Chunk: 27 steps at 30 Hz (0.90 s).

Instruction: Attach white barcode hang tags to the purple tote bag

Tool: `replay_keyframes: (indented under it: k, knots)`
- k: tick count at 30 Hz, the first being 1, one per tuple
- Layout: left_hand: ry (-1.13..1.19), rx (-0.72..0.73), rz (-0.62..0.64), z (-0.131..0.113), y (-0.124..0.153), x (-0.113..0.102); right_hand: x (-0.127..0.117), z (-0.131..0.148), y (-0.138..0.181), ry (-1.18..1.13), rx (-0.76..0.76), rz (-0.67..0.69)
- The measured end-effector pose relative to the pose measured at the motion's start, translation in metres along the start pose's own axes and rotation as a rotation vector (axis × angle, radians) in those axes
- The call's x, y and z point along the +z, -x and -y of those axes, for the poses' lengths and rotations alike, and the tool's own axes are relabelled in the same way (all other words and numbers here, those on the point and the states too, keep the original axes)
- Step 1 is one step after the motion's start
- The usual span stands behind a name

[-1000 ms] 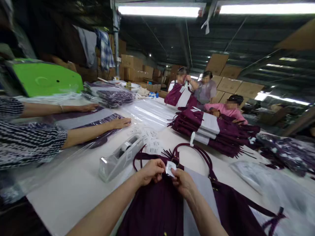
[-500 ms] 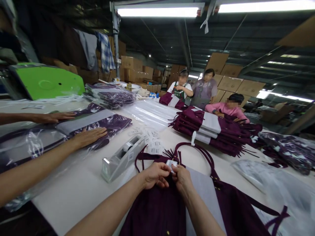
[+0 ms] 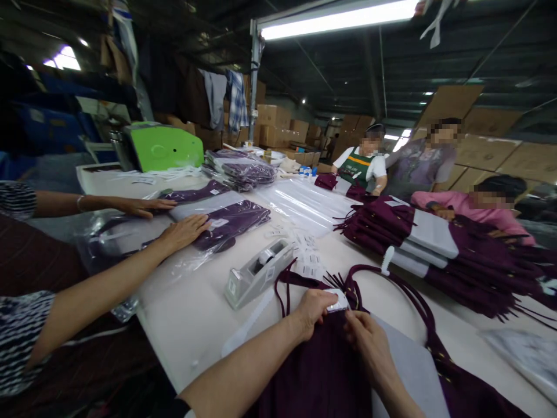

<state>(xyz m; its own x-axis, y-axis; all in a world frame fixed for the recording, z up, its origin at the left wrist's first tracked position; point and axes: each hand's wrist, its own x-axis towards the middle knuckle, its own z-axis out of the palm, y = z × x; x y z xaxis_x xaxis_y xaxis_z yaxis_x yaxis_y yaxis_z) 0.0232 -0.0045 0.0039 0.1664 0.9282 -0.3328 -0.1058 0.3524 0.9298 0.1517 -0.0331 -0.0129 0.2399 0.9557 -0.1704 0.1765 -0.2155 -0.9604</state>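
While a co-worker's hands (image 3: 183, 229) press flat on a bagged purple garment (image 3: 226, 223) at the far left of the white table (image 3: 191, 313), the clear tape dispenser (image 3: 256, 273) sits just left of the person's own work. Loose white labels (image 3: 307, 261) lie beyond it. The left hand (image 3: 314, 306) has its fingers pinched together on a small white tag (image 3: 338, 301) at the neckline of the dark purple garment (image 3: 317, 371) spread directly in front. The right hand (image 3: 364, 334) rests on the fabric just beside it, fingertips closed near the tag's lower edge; whether they grip the tag I cannot tell. To do this well, I judge the cloth should stay flat and taut under the tag, both hands keeping it square to the neckline. Further right lies a stack of folded purple garments (image 3: 435, 244)
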Motion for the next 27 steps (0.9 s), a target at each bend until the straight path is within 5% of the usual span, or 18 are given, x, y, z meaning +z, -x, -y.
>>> replay_keyframes:
  k: [4, 9, 15, 21, 27]
  knots:
    - [-0.147, 0.077, 0.031, 0.000, 0.015, -0.004, -0.013, -0.005, 0.001, -0.088, -0.008, -0.183]
    - [-0.596, 0.318, 0.134, -0.007, 0.065, -0.025, -0.015, -0.009, 0.006, 0.016, 0.022, -0.144]
    - [-0.694, 0.279, 0.182, -0.003, 0.095, -0.057, -0.014, -0.026, 0.004, 0.201, -0.047, -0.122]
    - [-0.887, 0.331, -0.235, -0.002, 0.046, -0.077, -0.006, -0.046, 0.009, 0.359, -0.357, -0.220]
    - [-1.215, 0.353, -0.226, -0.021, -0.030, -0.054, 0.007, -0.056, 0.017, 0.518, -0.572, -0.211]
